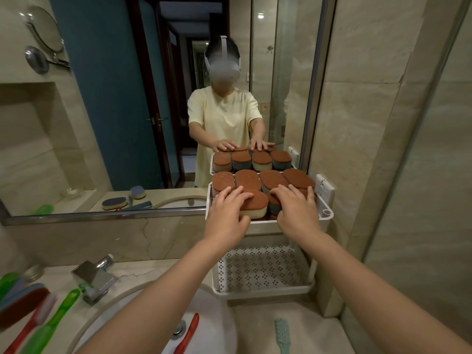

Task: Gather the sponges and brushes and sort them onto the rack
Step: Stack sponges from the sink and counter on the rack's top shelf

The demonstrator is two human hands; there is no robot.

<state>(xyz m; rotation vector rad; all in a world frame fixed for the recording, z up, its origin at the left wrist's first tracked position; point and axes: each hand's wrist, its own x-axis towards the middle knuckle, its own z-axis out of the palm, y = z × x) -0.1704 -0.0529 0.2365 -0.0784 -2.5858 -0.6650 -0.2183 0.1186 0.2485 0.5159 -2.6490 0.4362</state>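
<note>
A white two-tier rack [325,214] stands at the counter's back right against the mirror. Its top shelf holds several oval sponges [249,180] with brown scrub tops. My left hand [226,213] lies flat with straight fingers on the front left sponge [255,204]. My right hand [297,208] presses flat on the front right sponges. The perforated lower shelf [263,270] holds nothing. A red brush [187,333] lies in the sink, a teal brush [283,334] on the counter at the front right. More brushes, green [51,325] and pink [33,325], and stacked sponges [20,302] lie at the left.
A chrome tap [95,278] stands behind the white sink basin [217,325]. The mirror [127,98] covers the wall behind the rack and reflects a person and the sponges. A glass shower partition [421,175] closes off the right side.
</note>
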